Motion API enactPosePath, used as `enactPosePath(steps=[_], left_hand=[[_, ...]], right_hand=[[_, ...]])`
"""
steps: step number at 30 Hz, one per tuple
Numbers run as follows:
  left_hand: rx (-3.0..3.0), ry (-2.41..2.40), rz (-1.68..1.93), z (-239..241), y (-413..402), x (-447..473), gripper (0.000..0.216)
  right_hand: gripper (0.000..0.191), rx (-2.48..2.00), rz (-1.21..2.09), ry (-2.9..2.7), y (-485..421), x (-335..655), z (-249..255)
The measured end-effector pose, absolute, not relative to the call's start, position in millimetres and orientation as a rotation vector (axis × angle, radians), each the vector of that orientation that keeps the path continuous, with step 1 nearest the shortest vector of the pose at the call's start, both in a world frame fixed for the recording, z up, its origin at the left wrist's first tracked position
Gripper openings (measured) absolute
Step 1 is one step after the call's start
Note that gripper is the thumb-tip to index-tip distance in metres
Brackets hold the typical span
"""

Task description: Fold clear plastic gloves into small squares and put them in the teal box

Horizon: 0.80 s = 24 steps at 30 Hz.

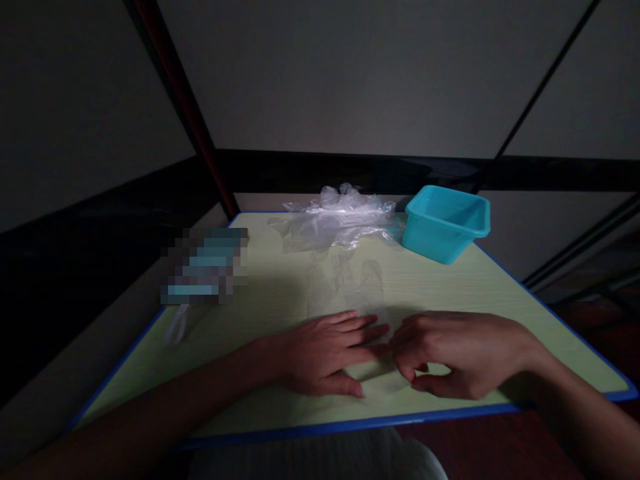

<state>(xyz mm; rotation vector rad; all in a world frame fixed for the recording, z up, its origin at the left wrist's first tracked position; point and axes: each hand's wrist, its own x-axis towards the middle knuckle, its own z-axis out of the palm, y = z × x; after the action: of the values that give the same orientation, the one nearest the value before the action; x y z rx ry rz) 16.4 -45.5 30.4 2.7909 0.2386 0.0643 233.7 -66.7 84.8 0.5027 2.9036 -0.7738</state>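
Flat on the counter the clear plastic glove is laid, its near end covered by the left hand: palm down, fingers loosely spread, presumably so thin film is kept flat. The right hand is curled alongside, wrist bent; whether anything is pinched cannot be told. More crumpled plastic is heaped beyond, beside the teal basket.

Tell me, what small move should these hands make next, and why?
Perhaps the left hand should slide gently forward to smooth the clear plastic glove: that hand lies palm down, fingers spread, and the glove's finger parts spread out beyond it. The right hand is close by with curled fingers; whether it pinches any plastic, I can't tell.
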Motion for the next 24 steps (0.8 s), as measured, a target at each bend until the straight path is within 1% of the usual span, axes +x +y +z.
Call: enactPosePath(steps=[15,24], left_hand=[[2.737,0.200,0.103,36,-51,15,0.056],[2.619,0.206,-0.027,45,-56,15,0.056]], right_hand=[[0.007,0.451,-1.024,2.861,-57,237,84],[0.005,0.378,-1.273,2.849,-54,237,84]])
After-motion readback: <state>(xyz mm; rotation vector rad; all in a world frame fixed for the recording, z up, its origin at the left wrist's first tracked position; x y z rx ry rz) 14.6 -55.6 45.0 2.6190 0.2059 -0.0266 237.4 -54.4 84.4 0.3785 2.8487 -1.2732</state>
